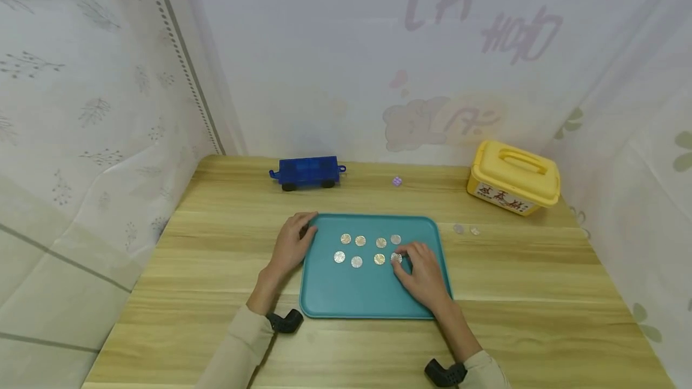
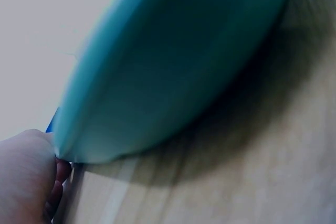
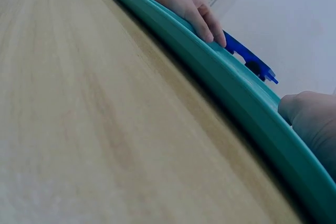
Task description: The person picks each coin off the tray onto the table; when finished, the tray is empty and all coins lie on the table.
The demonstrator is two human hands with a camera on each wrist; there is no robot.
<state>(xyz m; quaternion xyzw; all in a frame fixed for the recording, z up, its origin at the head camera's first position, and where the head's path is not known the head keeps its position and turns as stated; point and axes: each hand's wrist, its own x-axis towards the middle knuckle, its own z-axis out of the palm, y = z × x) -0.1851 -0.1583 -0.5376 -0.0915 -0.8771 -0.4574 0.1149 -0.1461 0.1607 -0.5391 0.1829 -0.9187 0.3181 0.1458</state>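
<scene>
Several round coins lie in two rows on a teal tray (image 1: 357, 299), some gold-coloured like the one (image 1: 379, 259) in the front row, others silvery like the one (image 1: 339, 257) at its left end. My right hand (image 1: 424, 275) is over the tray's right part, thumb and index finger pinching a silvery coin (image 1: 396, 258) at the front row's right end. At the tray's back left corner my left hand (image 1: 289, 248) rests its fingertips on the rim. The left wrist view shows that hand (image 2: 26, 174) beside the tray's edge (image 2: 121, 129); the coins are hidden there.
Behind the tray stand a blue wheeled toy wagon (image 1: 309, 171) and a small purple block (image 1: 397, 181). A yellow lidded box (image 1: 513, 176) with a handle is at the back right. Two small discs, one silvery (image 1: 458, 229), one pale (image 1: 474, 230), lie right of the tray.
</scene>
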